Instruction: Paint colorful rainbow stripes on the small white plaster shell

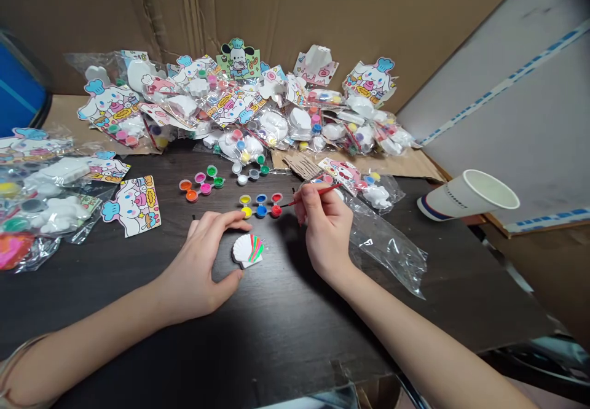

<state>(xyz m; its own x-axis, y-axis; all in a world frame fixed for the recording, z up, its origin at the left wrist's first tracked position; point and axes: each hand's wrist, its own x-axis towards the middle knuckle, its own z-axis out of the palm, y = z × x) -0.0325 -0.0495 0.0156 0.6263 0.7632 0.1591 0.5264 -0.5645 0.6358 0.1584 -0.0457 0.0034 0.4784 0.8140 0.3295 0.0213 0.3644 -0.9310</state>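
Note:
A white shell figure (247, 250) lies on the dark table, with green and orange-red stripes painted on its right part. My left hand (199, 260) rests around its left side, fingers apart; the fingertips are near the yellow paint pot and the thumb is by the shell's lower edge. In my right hand (326, 228) is a thin red paintbrush (322, 192), pinched between the fingers, its dark tip at the red paint pot (276, 210). Yellow and blue pots (261, 211) stand in the same strip, lids open.
More open paint pots (192, 196) stand behind my left hand. Bagged craft kits (230, 108) are heaped along the back and at the left (50, 194). A printed card (137, 206), an empty clear bag (387, 243) and a paper cup (465, 195) lie around.

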